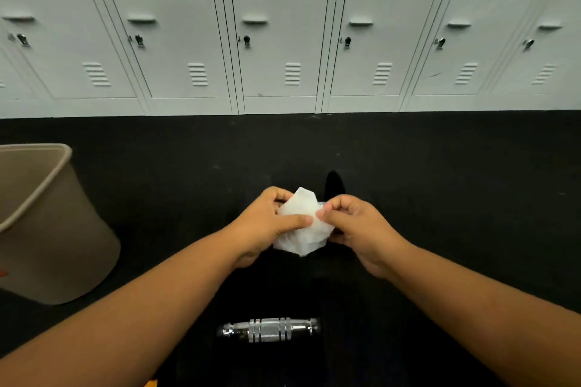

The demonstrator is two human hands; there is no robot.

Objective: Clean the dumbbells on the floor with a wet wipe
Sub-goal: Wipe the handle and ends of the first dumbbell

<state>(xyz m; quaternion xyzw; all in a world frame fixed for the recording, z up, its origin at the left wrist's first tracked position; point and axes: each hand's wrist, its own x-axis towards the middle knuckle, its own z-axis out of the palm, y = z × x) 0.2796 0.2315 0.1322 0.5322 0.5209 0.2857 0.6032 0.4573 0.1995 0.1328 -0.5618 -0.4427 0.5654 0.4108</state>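
Nearest, the dumbbell [268, 329] lies on the floor [440, 182] by the person's feet; only the chrome handle shows, its dark ends lost vs the dark floor. Above it, left hand [265, 223] & right hand [355, 226] both pinch the wet wipe [301, 223], held in the air, prob. unfolding it. Risk: wipe stays bunched, so it cleans poorly, or slips & picks up floor grit. Bin [47, 229] stands at left. Grey lockers [283, 25] line the far floor edge.

The scene is being viewed from head height, forward and down, across the black floor [440, 185] toward the lockers [279, 34].
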